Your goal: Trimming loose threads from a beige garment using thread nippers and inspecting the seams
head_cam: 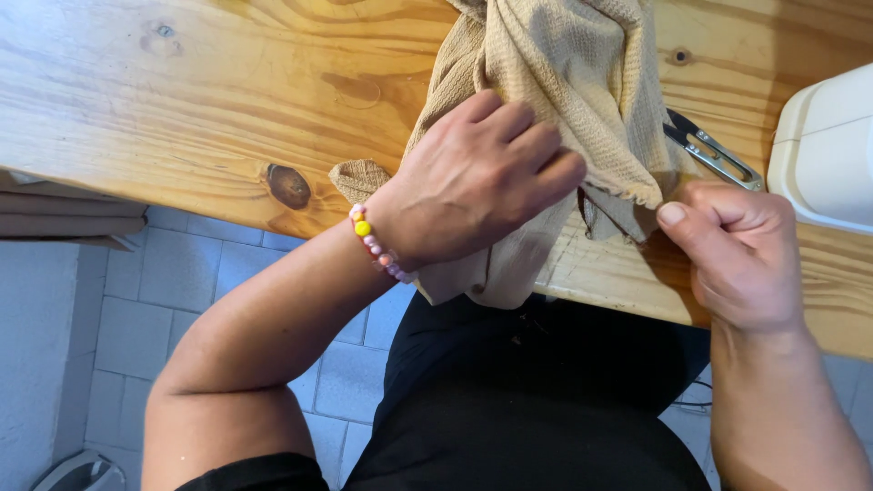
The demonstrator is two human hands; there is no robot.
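Cloth [564,82] on tabletop [182,100], draped over near edge. Left hand [473,182] on cloth near that edge. Right hand [741,250] just right of cloth, at hem. Snips [714,153] behind right hand. Machine [827,150] at right edge.

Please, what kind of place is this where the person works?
Probably a small sewing corner at home or in a workshop. Both hands hold a beige woven cloth on a knotty wooden table, thread snips lie beside it, and a white machine, perhaps for sewing, stands at the right edge.
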